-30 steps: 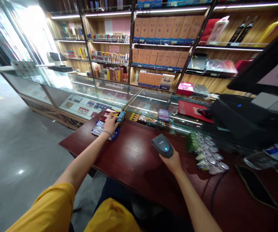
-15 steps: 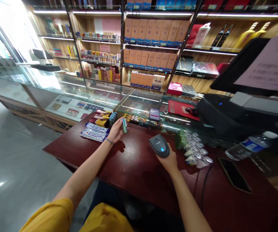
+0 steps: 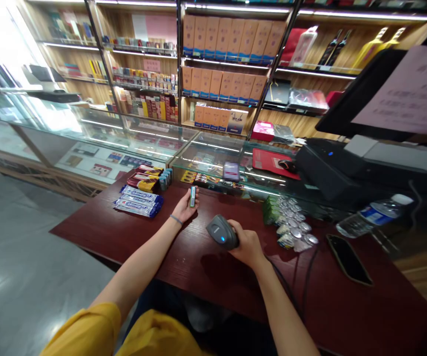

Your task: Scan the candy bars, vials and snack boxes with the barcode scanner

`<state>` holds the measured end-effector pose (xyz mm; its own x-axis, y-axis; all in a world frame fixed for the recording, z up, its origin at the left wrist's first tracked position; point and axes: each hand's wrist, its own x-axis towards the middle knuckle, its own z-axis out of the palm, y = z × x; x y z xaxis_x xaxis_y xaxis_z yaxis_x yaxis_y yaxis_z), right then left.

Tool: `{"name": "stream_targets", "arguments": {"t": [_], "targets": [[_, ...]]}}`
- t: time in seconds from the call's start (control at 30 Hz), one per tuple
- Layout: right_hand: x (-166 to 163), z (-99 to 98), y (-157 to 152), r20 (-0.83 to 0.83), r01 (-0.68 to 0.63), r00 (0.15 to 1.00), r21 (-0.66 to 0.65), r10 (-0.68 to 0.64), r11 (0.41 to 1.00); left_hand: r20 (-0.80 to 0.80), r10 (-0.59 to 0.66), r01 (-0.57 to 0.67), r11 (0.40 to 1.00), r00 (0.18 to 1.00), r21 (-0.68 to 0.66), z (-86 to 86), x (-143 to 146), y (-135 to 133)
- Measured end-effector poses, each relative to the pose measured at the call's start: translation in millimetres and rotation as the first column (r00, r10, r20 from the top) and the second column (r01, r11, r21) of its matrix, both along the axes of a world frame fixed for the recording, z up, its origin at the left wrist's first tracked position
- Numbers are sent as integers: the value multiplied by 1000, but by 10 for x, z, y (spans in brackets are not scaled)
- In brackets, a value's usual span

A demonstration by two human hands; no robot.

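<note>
My left hand (image 3: 184, 207) is turned palm up over the dark red wooden counter (image 3: 194, 262). A small, narrow green-and-white pack (image 3: 192, 197) lies along its fingers, held there; its print is too small to read. In my right hand (image 3: 248, 245) is a dark grey barcode scanner (image 3: 221, 231), gripped by its handle. A blue light glows on top of the scanner, and its head points left toward the pack, apart from it. Left of my left hand lie silver-and-blue packets (image 3: 138, 201), with red-and-yellow packets (image 3: 147, 179) and small blue-grey packs (image 3: 165, 179) behind them.
Right of the scanner stand several silver-topped small containers (image 3: 295, 225) beside green packs (image 3: 271, 210). A phone (image 3: 349, 259), a water bottle (image 3: 374, 216) and the scanner's cable (image 3: 287, 289) are further right. A glass display case (image 3: 213, 148) borders the counter's back, near a monitor (image 3: 395, 94).
My left hand has rolled palm up, exposing the pack's face. My right hand has brought the scanner left, closer to the pack, and turned its head that way. The view has shifted slightly.
</note>
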<state>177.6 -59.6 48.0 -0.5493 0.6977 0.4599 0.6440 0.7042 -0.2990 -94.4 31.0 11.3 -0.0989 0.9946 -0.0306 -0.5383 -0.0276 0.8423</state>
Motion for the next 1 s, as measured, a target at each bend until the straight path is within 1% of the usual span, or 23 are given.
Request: {"name": "stream_targets", "arguments": {"t": [0.1, 0.2, 0.33, 0.4, 0.5, 0.57, 0.67, 0.77, 0.87, 1.0], "targets": [[-10, 13, -7, 78, -40, 996, -12, 41, 999, -20, -13, 13, 1000, 1000, 17, -12, -4, 3], [4, 10, -5, 113, -35, 993, -11, 36, 999, 24, -27, 26, 999, 999, 26, -8, 4, 0], [24, 9, -6, 64, -24, 998, -24, 25, 999, 97, -6, 9, 1000, 995, -24, 13, 13, -1], [32, 8, -2, 39, -13, 999, -14, 14, 1000, 150, -14, 19, 999, 989, -28, 13, 20, 3], [59, -4, 18, -1, 23, 1000, 28, -23, 999, 243, -38, 37, 999, 969, 8, -4, 38, 11], [95, -18, 39, -47, 58, 997, 42, -56, 997, 253, -47, 37, 998, 966, 43, -15, 52, 10], [178, -28, 71, -147, 160, 977, 15, -156, 987, 200, -45, 36, 998, 979, 50, -12, 83, 0], [282, -14, 103, -261, 260, 925, -98, -277, 961, 119, -35, 30, 999, 992, 42, 25, 156, -16], [397, 6, 141, -379, 289, 858, -198, -345, 937, 14, -53, 52, 995, 999, 89, 90, 295, -20], [550, 4, 213, -566, 272, 743, -233, -358, 934, -127, -88, 106, 984, 988, 140, 185, 568, 45]]}}
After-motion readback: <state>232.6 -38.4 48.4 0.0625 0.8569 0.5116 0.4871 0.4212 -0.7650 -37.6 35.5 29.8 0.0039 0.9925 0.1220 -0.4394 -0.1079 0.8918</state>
